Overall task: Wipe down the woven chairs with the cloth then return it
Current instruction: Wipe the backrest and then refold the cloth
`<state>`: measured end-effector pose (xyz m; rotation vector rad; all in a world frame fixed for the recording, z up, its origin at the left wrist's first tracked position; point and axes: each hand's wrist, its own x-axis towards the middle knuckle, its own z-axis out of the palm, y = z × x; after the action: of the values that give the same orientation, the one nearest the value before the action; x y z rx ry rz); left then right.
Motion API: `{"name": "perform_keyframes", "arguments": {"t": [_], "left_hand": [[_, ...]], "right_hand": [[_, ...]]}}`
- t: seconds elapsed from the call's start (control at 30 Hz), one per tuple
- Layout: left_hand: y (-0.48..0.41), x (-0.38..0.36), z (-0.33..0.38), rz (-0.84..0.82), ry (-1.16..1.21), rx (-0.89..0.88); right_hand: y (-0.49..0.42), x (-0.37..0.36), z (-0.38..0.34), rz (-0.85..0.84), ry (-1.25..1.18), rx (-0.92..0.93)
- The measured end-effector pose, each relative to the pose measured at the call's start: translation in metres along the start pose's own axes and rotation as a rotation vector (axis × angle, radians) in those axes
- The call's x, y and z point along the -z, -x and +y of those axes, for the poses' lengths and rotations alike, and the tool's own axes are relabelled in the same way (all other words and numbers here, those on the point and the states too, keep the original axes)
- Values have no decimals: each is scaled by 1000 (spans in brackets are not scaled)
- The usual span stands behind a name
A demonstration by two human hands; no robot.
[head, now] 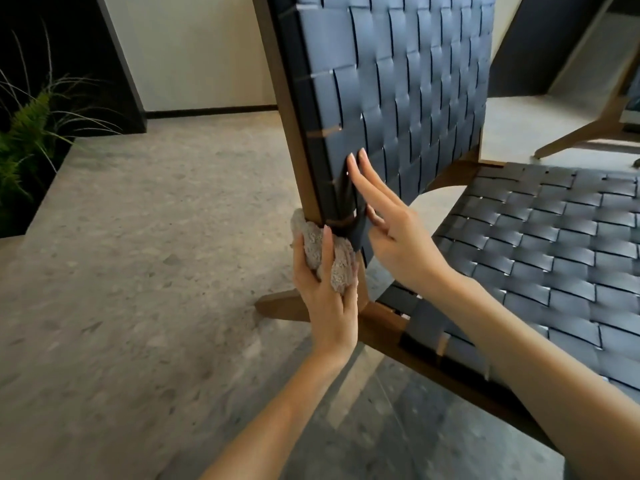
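Right now the cloth (341, 271), a beige, nubbly wad, sits almost at the centre of the view, bunched in the left hand (325, 299). That hand's fingers (327, 242) curl round the wad and press it against the foot of the chair's (398, 81) brown wooden post (299, 143), which climbs from the centre toward 12 o'clock. A bit of the cloth sticks out on the 9 o'clock side of the post.

Just beside it, at 3 o'clock from the cloth, the right hand (401, 237) reaches in with nothing in it. Two of its fingers (365, 183) lie straight and close together, tips touching the dark woven straps at the lower corner of the backrest; the others are loosely bent near a strap that wraps the frame.

The backrest, woven in wide blue-grey bands, fills the view from 12 to 1 o'clock. The seat (554, 244), in the same weave, spreads from 3 toward 4 o'clock, its wooden rail running down toward 5 o'clock behind the right forearm.

A second chair (588, 129) shows only part of its wooden leg and frame at 2 o'clock, well apart from the hands. A fern-like plant (27, 140) stands at 9 to 10 o'clock. The floor (138, 271) is grey speckled stone, with a pale wall (194, 50) at 11 o'clock.
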<state>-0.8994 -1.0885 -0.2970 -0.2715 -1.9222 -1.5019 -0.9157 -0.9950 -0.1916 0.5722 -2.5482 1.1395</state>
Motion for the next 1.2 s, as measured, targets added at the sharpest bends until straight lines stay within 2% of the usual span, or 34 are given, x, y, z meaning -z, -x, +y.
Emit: {"name": "perform_keyframes", "arguments": {"t": [0.17, 0.33, 0.47, 0.6, 0.7, 0.77, 0.83, 0.97, 1.07, 1.13, 1.2], "left_hand": [[44, -1, -29, -110, -99, -8], [82, 13, -46, -308, -161, 92], [101, 35, -45, -439, -62, 166], [81, 53, -15, -339, 64, 210], [59, 68, 11, -333, 308, 306], [48, 77, 21, -356, 388, 257], [39, 81, 25, -399, 403, 193], [24, 83, 33, -477, 409, 234], [16, 78, 36, -552, 357, 275], [7, 74, 34, -524, 275, 274], [-2, 71, 28, -446, 213, 289]], "right_hand": [[-2, -6, 6, 9, -77, -21], [-3, -10, -1, -36, -87, -103], [10, 3, -7, -129, -21, -135], [49, -1, -8, -34, 99, -261], [76, -1, -11, -116, 140, -300], [90, 2, -15, -214, 124, -255], [98, 5, -19, -225, 152, -195], [104, 20, -27, -67, 286, -146], [106, 32, -35, 150, 482, -132], [100, 30, -39, 318, 545, -88], [86, 18, -40, 394, 538, -74]]}}
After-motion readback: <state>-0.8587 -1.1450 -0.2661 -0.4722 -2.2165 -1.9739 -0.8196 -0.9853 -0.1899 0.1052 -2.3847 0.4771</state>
